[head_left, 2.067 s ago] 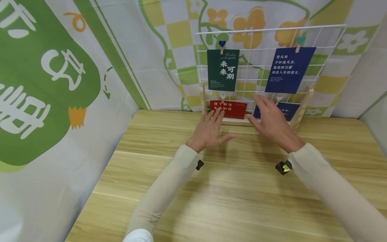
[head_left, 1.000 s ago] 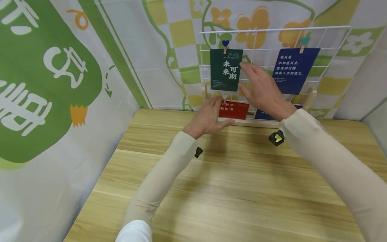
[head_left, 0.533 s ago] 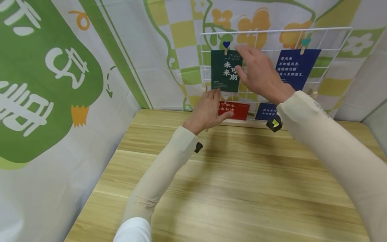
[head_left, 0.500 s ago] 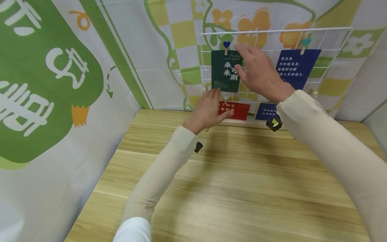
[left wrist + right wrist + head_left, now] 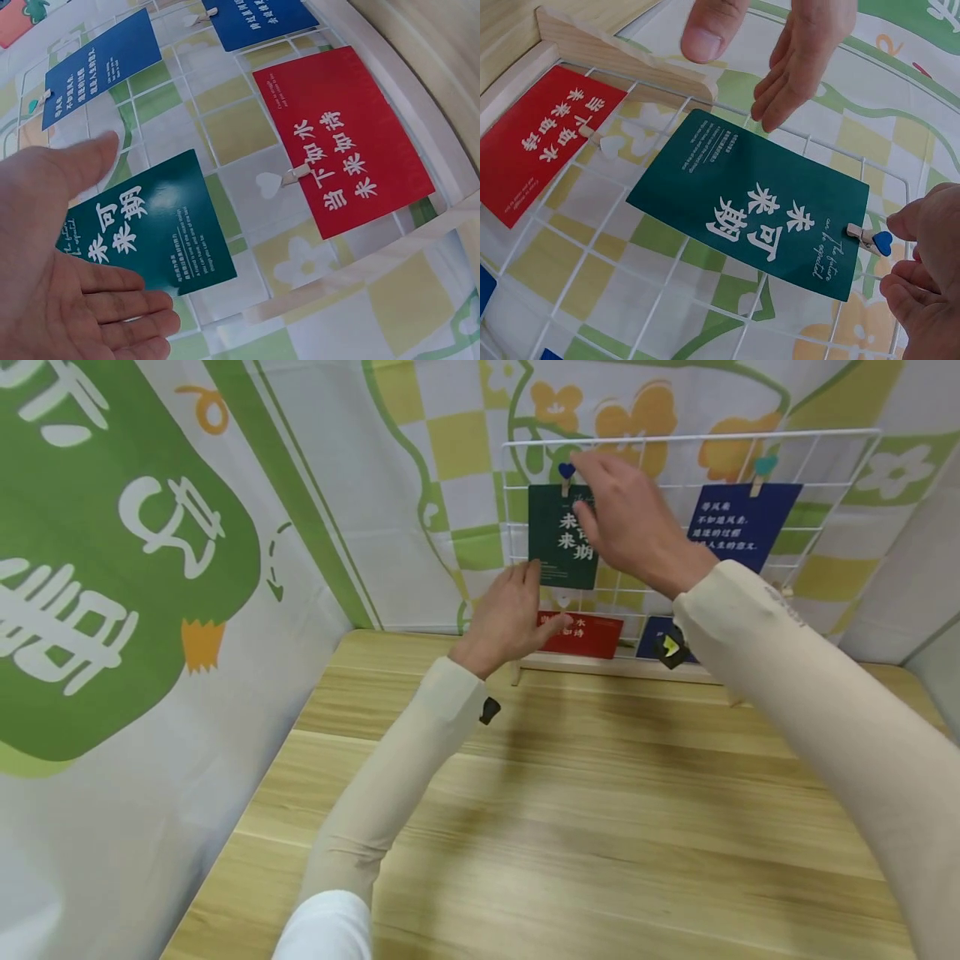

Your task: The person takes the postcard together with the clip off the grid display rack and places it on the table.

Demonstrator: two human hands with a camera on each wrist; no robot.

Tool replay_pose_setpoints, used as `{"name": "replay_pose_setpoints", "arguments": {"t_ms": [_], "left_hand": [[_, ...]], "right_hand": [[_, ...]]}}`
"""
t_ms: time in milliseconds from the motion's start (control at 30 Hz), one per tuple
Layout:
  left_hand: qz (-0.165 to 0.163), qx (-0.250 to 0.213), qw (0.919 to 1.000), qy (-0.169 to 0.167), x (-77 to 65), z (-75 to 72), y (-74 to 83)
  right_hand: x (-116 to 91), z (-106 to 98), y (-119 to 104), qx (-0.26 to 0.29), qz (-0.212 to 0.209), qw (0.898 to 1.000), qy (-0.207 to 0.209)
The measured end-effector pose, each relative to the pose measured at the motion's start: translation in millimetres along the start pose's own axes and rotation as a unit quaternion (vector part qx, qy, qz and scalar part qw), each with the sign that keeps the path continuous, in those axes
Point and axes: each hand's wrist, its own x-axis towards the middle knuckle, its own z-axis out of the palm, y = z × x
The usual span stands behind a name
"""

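Observation:
A green card (image 5: 690, 180) with white writing hangs on the white wire grid (image 5: 622, 581), held by a small wooden clothespin (image 5: 862, 238) topped with a blue heart (image 5: 883, 242). My right hand (image 5: 637, 522) reaches to the card's top; in the right wrist view its thumb (image 5: 907, 219) and fingertips lie right beside the heart, spread apart. Beside the card's lower left edge is my left hand (image 5: 502, 614), fingers extended and nothing held. In the left wrist view, that hand (image 5: 90, 307) overlaps part of the card.
Below hangs a red card (image 5: 588, 639) on a white-heart clothespin (image 5: 281, 180). A blue card (image 5: 738, 522) with a teal-heart clothespin (image 5: 763, 468) and a smaller blue card (image 5: 652, 635) are to the right. The grid's wooden base (image 5: 600, 667) stands on the wooden table (image 5: 585, 810).
My right hand has moved up and left from the lower blue card to the blue-heart clothespin. My left hand has risen from the red card to the green card's lower edge.

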Motion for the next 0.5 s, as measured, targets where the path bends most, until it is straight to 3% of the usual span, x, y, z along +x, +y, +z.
{"name": "replay_pose_setpoints", "arguments": {"t_ms": [300,500], "left_hand": [[-0.015,0.003,0.9998,0.013,5.9,-8.1,-2.0],[-0.033,-0.001,0.9986,0.042,10.2,-14.4,-3.8]], "right_hand": [[7.9,-2.6,-1.3,-0.018,-0.011,1.0,0.005],[11.5,-3.9,-5.1,-0.026,-0.005,1.0,0.001]]}}
